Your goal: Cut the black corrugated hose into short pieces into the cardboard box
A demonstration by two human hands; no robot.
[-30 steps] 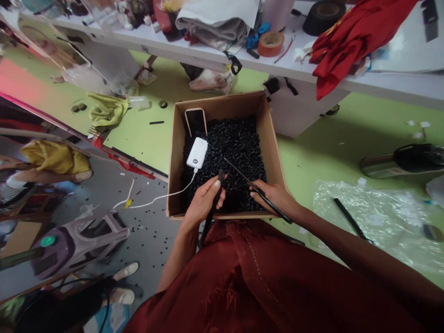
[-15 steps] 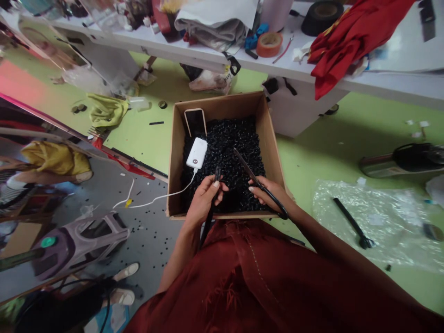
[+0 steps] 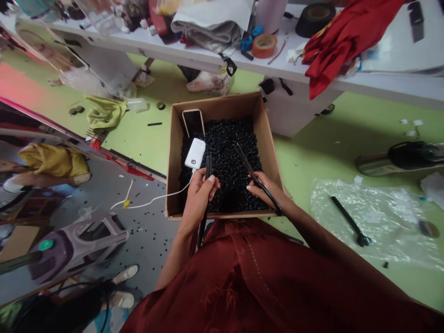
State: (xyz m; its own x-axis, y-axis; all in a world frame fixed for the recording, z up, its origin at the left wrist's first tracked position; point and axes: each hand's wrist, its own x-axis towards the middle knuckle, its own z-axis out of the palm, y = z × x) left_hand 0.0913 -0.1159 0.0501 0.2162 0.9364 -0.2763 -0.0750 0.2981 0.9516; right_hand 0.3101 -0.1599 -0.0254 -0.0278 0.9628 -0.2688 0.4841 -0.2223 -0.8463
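Observation:
My left hand [image 3: 200,192] is closed around a black strip [image 3: 209,165] whose upper end is ribbed; its tail hangs down past my wrist. In my right hand [image 3: 267,188] I hold long dark scissors [image 3: 247,163], tips pointing up and left, handles reaching back over the wrist. Both hands are over the near part of a cardboard box [image 3: 274,155] filled with small black pieces [image 3: 231,136]. A white power bank [image 3: 195,153] lies on the pieces just above my left hand, with a white cable plugged in. Behind it a phone [image 3: 194,123] leans against the box wall.
Beyond the box runs a white table [image 3: 194,54] with orange tape [image 3: 264,46] and a red cloth [image 3: 347,41]. Clear plastic sheeting [image 3: 388,222] and a flask [image 3: 385,162] lie right. A purple-grey stool [image 3: 86,245] and another person's feet [image 3: 125,299] are left.
My left hand has moved up and left with the black strip, closer to the power bank, and more of the ribbed end shows. The scissors stay in nearly the same place.

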